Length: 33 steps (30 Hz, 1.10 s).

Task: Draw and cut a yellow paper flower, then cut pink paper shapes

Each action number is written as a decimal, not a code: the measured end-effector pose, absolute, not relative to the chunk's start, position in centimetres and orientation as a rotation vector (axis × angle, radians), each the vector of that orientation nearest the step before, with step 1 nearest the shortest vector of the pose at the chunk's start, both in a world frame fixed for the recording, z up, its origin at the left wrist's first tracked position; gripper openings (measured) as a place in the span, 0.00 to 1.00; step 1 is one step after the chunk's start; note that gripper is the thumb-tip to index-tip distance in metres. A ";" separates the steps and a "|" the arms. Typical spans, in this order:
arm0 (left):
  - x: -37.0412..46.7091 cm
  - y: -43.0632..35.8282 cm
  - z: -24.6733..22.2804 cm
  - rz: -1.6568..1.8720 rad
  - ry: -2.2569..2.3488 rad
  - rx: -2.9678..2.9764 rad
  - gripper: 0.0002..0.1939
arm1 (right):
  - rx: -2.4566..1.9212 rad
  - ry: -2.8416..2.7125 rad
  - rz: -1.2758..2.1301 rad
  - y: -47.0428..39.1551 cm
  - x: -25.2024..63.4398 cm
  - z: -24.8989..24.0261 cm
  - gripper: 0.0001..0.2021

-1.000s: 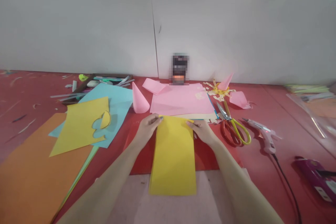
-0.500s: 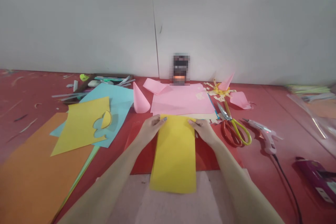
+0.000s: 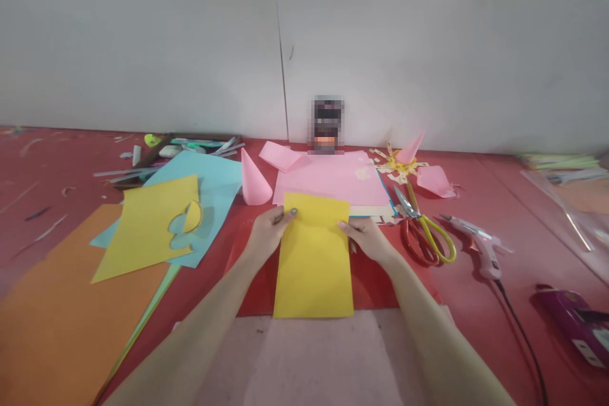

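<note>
Between my hands is a yellow sheet of paper (image 3: pixel 314 260), longer than wide, with a slight bend across its upper part. My left hand (image 3: pixel 272 228) pinches its left edge near the top, thumb on the front face. On the opposite edge, my right hand (image 3: pixel 368 235) grips the sheet the same way, a little lower. Both hands' other fingers are partly hidden behind the paper. Beneath it lies a red mat (image 3: pixel 375 288). A pink sheet (image 3: pixel 323 181) lies just beyond, and a pink paper cone (image 3: pixel 255 181) stands to the left of it.
Scissors (image 3: pixel 425 228) and a hot glue gun (image 3: pixel 478 244) with a trailing cord lie at right, near a purple device (image 3: pixel 571 323). At left are a cut yellow sheet (image 3: pixel 147 228), blue paper (image 3: pixel 214 184) and orange paper (image 3: pixel 80 304). A white partition (image 3: pixel 143 44) rises behind.
The yellow paper has shifted up and slightly away from me, its lower edge now higher and its top edge above my fingers. My hands have moved slightly left, still gripping it.
</note>
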<state>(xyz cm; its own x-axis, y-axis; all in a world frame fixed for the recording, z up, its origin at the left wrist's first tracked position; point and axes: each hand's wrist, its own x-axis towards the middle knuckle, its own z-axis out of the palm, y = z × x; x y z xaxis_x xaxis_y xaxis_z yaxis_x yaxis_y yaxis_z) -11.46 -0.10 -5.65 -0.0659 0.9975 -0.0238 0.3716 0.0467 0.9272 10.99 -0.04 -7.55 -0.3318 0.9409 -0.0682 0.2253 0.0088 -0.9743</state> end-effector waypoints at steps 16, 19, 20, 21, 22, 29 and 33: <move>-11.5 -0.1 -5.3 1.083 1.500 1.383 0.18 | -1.270 -1.692 1.292 -0.1 10.9 -7.4 0.22; -11.3 -0.2 -5.3 0.991 1.510 1.417 0.19 | -1.253 -1.639 1.291 0.0 10.8 -7.4 0.22; -11.3 -0.2 -5.4 0.959 1.527 1.422 0.19 | -1.252 -1.627 1.290 0.0 10.8 -7.4 0.22; -11.3 -0.2 -5.5 0.937 1.539 1.423 0.19 | -1.254 -1.618 1.291 0.0 10.8 -7.5 0.22; -11.3 -0.2 -5.6 0.927 1.539 1.422 0.19 | -1.256 -1.610 1.295 0.0 10.8 -7.5 0.22; -11.4 -0.3 -5.8 0.956 1.441 1.393 0.17 | -1.240 -1.564 1.342 0.1 10.8 -7.6 0.20; -11.5 -0.4 -5.5 0.945 1.445 1.444 0.17 | -1.248 -1.560 1.313 0.1 10.8 -7.6 0.20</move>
